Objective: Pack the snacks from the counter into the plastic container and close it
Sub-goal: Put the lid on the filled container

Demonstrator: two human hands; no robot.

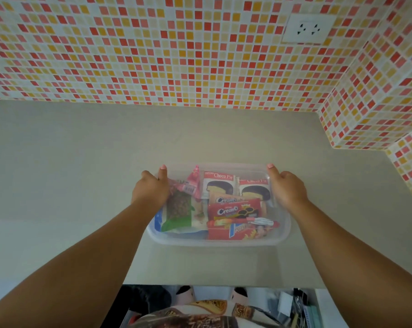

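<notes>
Room: a kitchen corner, its wall (176, 50) covered in small red, orange, yellow and white tiles, with a white socket (307, 28) high on the right.
Surface: a plain grey counter (70, 166) running to the wall.
Container: a clear plastic box (281, 229) sits on the counter, near the front edge, roughly centred between the two arms.
Lid: a clear lid (223, 167) lies over the box; the snacks show through it. Whether it is snapped down all round, I cannot tell.
Snacks: all inside the box. Two Choco Pie packs (220, 183) lie side by side at the far end, two Cream-O packs (233, 210) in the middle, a red potato-snack box (238, 233) at the near end, a green bag (179, 214) on the left, and a pink wrapper (192, 183) at the far left.
Left hand: the left hand (150, 189) grips the box's far left corner, thumb laid on top of the lid, fingers curled down over the edge.
Right hand: the right hand (287, 189) grips the far right corner the same way, thumb on top, fingers wrapped over the side.
Below: the person's patterned clothing (200, 313) shows past the counter edge.
</notes>
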